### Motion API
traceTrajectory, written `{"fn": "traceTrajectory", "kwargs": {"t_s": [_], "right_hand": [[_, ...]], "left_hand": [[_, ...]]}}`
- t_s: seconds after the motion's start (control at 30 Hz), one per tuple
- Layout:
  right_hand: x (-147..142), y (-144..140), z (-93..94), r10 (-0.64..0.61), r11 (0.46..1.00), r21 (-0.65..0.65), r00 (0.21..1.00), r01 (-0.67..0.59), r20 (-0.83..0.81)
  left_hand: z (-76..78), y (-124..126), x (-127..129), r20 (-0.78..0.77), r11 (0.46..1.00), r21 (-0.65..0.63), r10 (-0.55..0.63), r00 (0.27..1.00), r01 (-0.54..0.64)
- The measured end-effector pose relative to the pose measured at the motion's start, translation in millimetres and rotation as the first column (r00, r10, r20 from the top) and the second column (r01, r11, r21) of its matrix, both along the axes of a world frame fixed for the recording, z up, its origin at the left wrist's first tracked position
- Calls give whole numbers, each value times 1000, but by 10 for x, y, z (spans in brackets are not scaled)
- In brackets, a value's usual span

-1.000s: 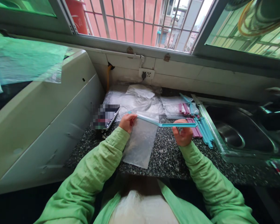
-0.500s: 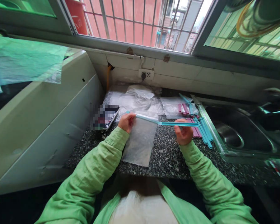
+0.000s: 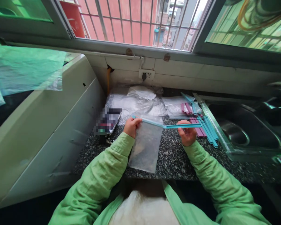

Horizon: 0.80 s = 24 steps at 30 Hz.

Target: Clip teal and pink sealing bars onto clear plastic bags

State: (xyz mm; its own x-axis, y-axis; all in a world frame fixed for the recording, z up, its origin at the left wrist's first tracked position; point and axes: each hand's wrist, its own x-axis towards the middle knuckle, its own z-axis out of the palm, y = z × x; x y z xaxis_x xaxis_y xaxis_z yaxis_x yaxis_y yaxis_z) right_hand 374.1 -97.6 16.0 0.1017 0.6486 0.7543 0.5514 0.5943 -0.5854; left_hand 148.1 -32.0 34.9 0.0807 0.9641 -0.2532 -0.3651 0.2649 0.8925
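Speckled counter (image 3: 174,159); over it, clear bag (image 3: 145,150), top edge along the unfolded blue clip (image 3: 170,126). Left hand (image 3: 131,127) pinches bag and clip; right hand (image 3: 187,135) grips the clip's free arm. Apparent step: clip fitting; next, folding calls for alignment.

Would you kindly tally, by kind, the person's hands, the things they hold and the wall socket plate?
Bare hands, left and right: 2
Translucent rectangular plastic bag: 1
Long hinged turquoise plastic clip: 1
White rectangular socket plate: 1
Total: 5
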Motion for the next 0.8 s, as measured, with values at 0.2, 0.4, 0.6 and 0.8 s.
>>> {"fn": "traceTrajectory", "kwargs": {"t_s": [0.2, 0.4, 0.6, 0.8], "right_hand": [[-8, 1, -15, 14, 999, -38, 997, -11, 79], [-36, 54, -97, 76, 991, -118, 989, -60, 130], [-54, 84, -124, 120, 989, -111, 976, -101, 180], [-69, 83, -116, 103, 992, -86, 976, -87, 192]], "left_hand": [[-28, 7, -2, -81, 998, 58, -4, 997, 8], [-3, -7, 36, -52, 997, 55, -53, 997, 56], [-14, -56, 57, -79, 994, 72, -76, 994, 81], [-3, -79, 73, -60, 993, 82, -77, 995, 82]]}}
